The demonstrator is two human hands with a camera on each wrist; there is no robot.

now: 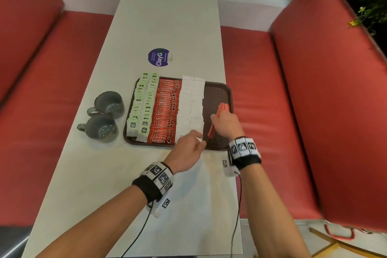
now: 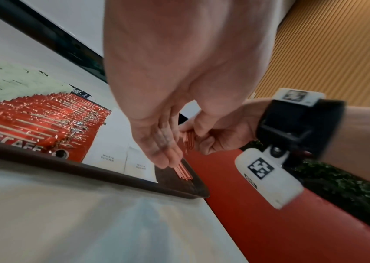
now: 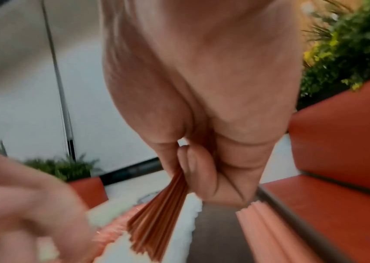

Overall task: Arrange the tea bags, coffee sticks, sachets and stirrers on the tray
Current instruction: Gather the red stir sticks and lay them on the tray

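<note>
A brown tray (image 1: 217, 94) holds two columns of green tea bags (image 1: 142, 107), a block of red coffee sticks (image 1: 165, 115) and two columns of white sugar sachets (image 1: 191, 107). Over the tray's bare right strip, my right hand (image 1: 225, 123) grips a bundle of orange stirrers (image 1: 211, 132), tilted with its near end low. The same stirrers (image 3: 154, 218) fan out below my right hand (image 3: 201, 89). My left hand (image 1: 188, 148) reaches in from the near edge. Its straight fingers (image 2: 161, 146) touch the stirrers' (image 2: 183, 171) low ends just above the tray's rim (image 2: 111, 175).
Two grey mugs (image 1: 107, 103) (image 1: 97, 126) stand left of the tray on the white table (image 1: 167, 16). A round purple sticker (image 1: 159, 57) lies beyond the tray. Red benches (image 1: 272, 111) flank the table, and the tray's right side reaches the table's right edge.
</note>
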